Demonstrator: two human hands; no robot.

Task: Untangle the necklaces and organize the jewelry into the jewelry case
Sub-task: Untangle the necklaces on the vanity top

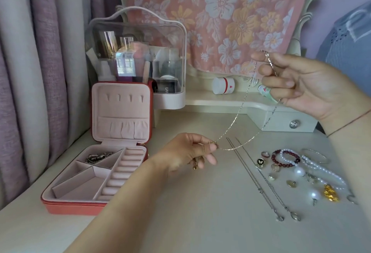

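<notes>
Head view: both hands hold one thin gold necklace (241, 110) above the surface, stretched out as a long slack loop. The left hand (190, 152) pinches the low end between thumb and forefinger, at what looks like the clasp. The right hand (301, 84) is raised higher toward the back right, its grip closed on the other end, with a short length of chain standing above the fingers. Holding the ends well apart at different heights probably lets the chain hang free, so any knot would show and fall open. I see none along the visible run.

The jewelry case (70, 208) lies open near the left edge, toward the back left corner. Its lid stands upright, so the hooks and gathered pocket face the person. One dark metal piece (98, 156) already lies in a rear compartment. The ring rolls and the other compartments look unfilled.

A silver necklace (259, 182) is laid out straight in two strands on the surface, likely already sorted. Beside it, toward the right edge, lie loose rings, a dark red bead bracelet (285, 157), a pearl strand (321, 170) and a gold charm (331, 192) — all apart from the case.

At the back stands a clear cosmetics organizer (136, 55). A dark box (167, 87) inside it shows "LA", with the rest cut off. A white jar (222, 85) on the raised shelf carries a red mark too small to read.
</notes>
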